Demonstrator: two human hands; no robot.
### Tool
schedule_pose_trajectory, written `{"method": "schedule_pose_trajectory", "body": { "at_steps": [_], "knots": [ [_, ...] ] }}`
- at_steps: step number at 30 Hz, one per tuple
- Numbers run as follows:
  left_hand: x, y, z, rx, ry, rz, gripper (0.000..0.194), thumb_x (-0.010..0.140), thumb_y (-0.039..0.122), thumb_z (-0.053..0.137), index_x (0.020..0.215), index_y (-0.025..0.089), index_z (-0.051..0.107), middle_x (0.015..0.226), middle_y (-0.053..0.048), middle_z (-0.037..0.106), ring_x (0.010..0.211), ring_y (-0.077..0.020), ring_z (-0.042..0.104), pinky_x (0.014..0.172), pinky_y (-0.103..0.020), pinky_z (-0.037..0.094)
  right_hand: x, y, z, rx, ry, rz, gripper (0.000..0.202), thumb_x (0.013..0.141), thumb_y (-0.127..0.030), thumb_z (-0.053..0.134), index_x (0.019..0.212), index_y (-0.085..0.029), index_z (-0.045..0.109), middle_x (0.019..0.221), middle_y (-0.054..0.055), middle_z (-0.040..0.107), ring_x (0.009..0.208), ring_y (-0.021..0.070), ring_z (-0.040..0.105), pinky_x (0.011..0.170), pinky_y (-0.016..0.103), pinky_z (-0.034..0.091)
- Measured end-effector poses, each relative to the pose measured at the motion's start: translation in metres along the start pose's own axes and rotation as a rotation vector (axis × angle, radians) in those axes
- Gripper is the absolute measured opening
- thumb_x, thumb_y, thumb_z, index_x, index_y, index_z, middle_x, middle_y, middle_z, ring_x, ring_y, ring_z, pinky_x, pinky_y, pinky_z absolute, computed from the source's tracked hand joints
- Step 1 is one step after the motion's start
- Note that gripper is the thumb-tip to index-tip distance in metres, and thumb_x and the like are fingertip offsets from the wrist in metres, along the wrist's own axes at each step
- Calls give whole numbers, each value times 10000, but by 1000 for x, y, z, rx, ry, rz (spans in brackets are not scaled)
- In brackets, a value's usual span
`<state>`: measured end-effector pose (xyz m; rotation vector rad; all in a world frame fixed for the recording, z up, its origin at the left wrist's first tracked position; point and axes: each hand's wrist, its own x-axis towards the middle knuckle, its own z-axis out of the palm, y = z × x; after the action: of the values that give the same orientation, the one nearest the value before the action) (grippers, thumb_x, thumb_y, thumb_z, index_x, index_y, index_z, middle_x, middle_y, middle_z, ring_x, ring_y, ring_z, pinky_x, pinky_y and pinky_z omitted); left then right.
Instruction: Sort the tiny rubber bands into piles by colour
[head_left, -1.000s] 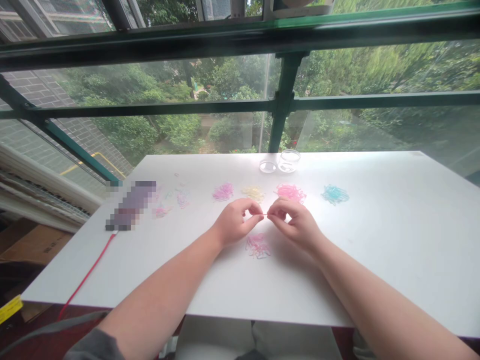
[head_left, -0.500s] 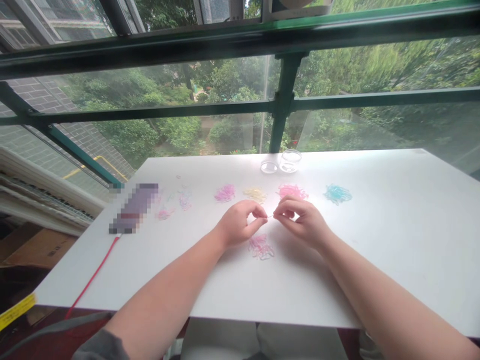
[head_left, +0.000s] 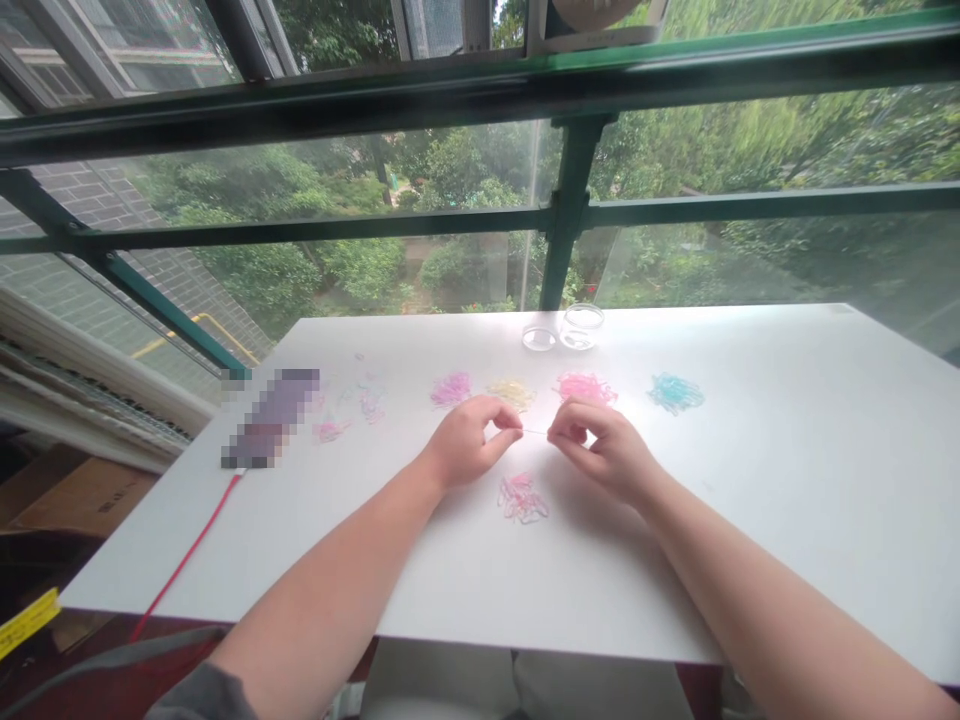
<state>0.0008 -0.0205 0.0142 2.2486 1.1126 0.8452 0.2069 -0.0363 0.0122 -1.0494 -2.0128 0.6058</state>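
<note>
Between my two hands a thin, pale rubber band (head_left: 535,432) is stretched into a nearly straight line. My left hand (head_left: 474,437) pinches its left end between thumb and fingertips. The right end is pinched by my right hand (head_left: 604,440). Both hands are held over the white table. Just below them lies a loose pile of pink and clear rubber bands (head_left: 523,498). Beyond my fingers sit separate heaps: purple bands (head_left: 451,389), yellow bands (head_left: 511,393), bright pink bands (head_left: 585,387) and teal bands (head_left: 676,392).
A clear round jar (head_left: 582,327) and its lid (head_left: 539,338) stand at the back of the white table (head_left: 787,480). Scattered pale bands (head_left: 370,405) lie left, near a blurred-out dark phone-like object (head_left: 274,415) with a red cable (head_left: 187,555). A green railing (head_left: 566,210) runs behind the table.
My left hand has moved slightly left, away from my right hand. The band between them is now stretched longer. My right hand has hardly moved.
</note>
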Motion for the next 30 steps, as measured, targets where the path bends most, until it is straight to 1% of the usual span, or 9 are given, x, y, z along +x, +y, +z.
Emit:
{"method": "schedule_pose_trajectory", "body": {
  "at_steps": [2,4,9,14,20,22,26,28,30],
  "knots": [
    [-1,1,1,-20,-45,18,95,803,250,546,790,181,610,810,-25,650,803,-148,585,763,-282,443,-1,-2,5,23,-52,-22,115,754,-93,517,697,-189,547,690,5,511,624,120,468,586,260,393],
    [-1,1,0,-22,-66,23,86,799,242,550,788,182,611,804,-21,648,805,-146,583,760,-277,442,-1,-2,5,18,-62,-28,122,756,-89,507,695,-189,539,691,7,509,627,122,467,587,263,393],
    [0,-2,-6,2,-6,-23,93,794,240,553,786,172,616,812,-36,650,807,-152,586,755,-278,440,0,0,0,-44,-8,15,123,770,-102,499,690,-193,524,650,0,497,604,126,444,569,268,377],
    [-4,3,2,-29,-104,4,60,767,224,580,777,183,623,793,-19,652,779,-140,582,739,-258,439,-1,1,8,-34,-96,-7,134,791,-121,490,680,-194,507,671,2,494,615,127,455,569,263,381],
    [0,-6,-6,-20,-15,-39,86,778,224,568,768,161,627,792,-37,659,782,-142,590,762,-267,439,-2,8,4,-76,-100,27,120,811,-156,485,700,-197,508,674,7,506,608,134,451,567,271,388],
    [0,-6,-5,-38,-22,-33,80,771,224,580,771,164,634,793,-35,663,779,-141,592,760,-263,443,-2,8,4,-93,-112,27,125,820,-173,483,700,-196,514,675,11,511,614,138,460,562,272,388],
    [-2,-3,5,-61,-79,-4,79,757,228,603,790,175,650,789,-28,669,767,-141,589,729,-252,451,-2,9,7,-104,-174,24,132,831,-208,487,713,-194,547,693,19,530,622,143,481,560,276,396],
    [-2,-2,8,-64,-75,-2,84,760,230,602,794,175,655,788,-28,670,762,-140,589,731,-253,452,-2,12,7,-114,-195,32,130,832,-231,493,730,-198,566,696,20,544,617,148,492,558,280,399],
    [-1,-5,6,-73,-52,-3,83,762,224,600,792,173,658,791,-30,672,760,-138,592,742,-254,456,-2,16,5,-135,-196,45,130,832,-258,500,744,-204,579,681,19,556,599,152,498,546,284,396]
  ]
}}
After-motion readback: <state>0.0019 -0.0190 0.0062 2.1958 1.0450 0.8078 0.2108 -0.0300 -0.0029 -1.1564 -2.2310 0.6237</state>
